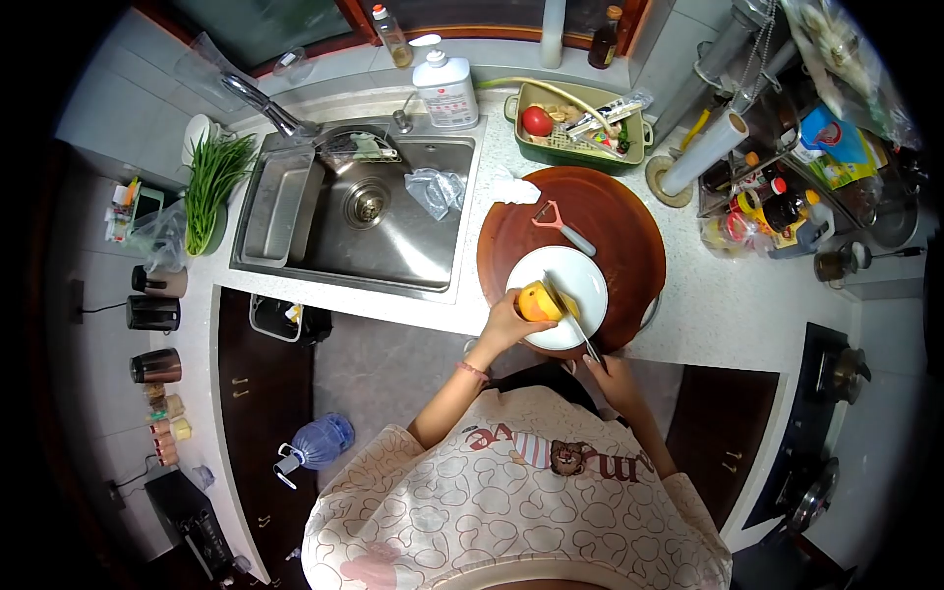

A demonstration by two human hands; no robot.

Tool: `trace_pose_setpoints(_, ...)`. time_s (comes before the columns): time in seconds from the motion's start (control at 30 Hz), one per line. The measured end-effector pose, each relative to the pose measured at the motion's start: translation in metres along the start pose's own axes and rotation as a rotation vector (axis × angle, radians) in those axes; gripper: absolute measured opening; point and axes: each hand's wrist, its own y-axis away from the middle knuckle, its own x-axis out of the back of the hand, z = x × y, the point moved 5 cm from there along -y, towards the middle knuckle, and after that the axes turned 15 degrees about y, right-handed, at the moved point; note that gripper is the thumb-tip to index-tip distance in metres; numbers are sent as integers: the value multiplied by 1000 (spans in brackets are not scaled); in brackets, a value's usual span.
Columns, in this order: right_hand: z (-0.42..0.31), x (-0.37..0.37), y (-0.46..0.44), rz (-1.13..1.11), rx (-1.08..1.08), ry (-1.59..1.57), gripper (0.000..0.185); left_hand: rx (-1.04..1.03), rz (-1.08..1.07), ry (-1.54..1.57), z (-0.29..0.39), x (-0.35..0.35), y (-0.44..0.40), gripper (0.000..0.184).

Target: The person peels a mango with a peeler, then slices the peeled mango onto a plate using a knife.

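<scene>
My left hand (504, 323) grips a peeled, yellow-orange mango (535, 303) and steadies it over a white plate (588, 282). A kitchen knife (578, 324) is in my right hand (613, 380), its fingers closed around the handle. The blade lies against the mango's right side, with some yellow flesh showing beyond it. How deep the blade sits I cannot tell. Beneath the plate is a round reddish-brown cutting board (629, 231). A peeler (564, 230) with a red head and grey handle rests on the board above the plate.
Left of the board is a steel sink (393, 251) holding a clear plastic bag (435, 192). A green basket (580, 152) with a tomato (537, 121) stands behind the board. Bottles (782, 208) crowd the right corner, and green chives (211, 182) sit beyond the sink.
</scene>
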Motion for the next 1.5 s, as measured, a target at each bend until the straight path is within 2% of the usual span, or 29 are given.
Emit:
trace_pose_setpoints(0.1,9,-4,0,-29,-57,-65,37,15,3,118,-8,1,3,73)
trace_pose_setpoints(0.2,8,-3,-1,-35,-36,-105,36,-89,24,214,-19,6,6,72)
trace_pose_setpoints(0.3,-1,3,5,-81,-95,-192,36,-52,5,220,-22,13,14,74)
trace_pose_setpoints(0.4,0,1,5,-97,-102,-199,36,-43,-70,383,-19,19,23,85)
trace_pose_setpoints(0.5,0,0,4,-78,-73,-218,37,-122,-66,426,-19,28,31,88)
trace_pose_setpoints(0.6,2,-2,5,-119,-160,-223,37,-169,-73,484,-14,37,39,91)
trace_pose_setpoints(0.7,0,-1,4,-111,-144,-197,39,-128,-84,602,-10,44,45,94)
trace_pose_setpoints(0.9,-12,2,7,-145,-174,-191,42,-141,-88,611,-5,48,48,95)
trace_pose_setpoints(1.1,-12,-2,7,-100,-75,-178,42,-127,-80,629,-8,48,48,96)
trace_pose_setpoints(1.5,-35,34,22,-76,-170,-157,43,-105,-64,696,-27,51,47,91)
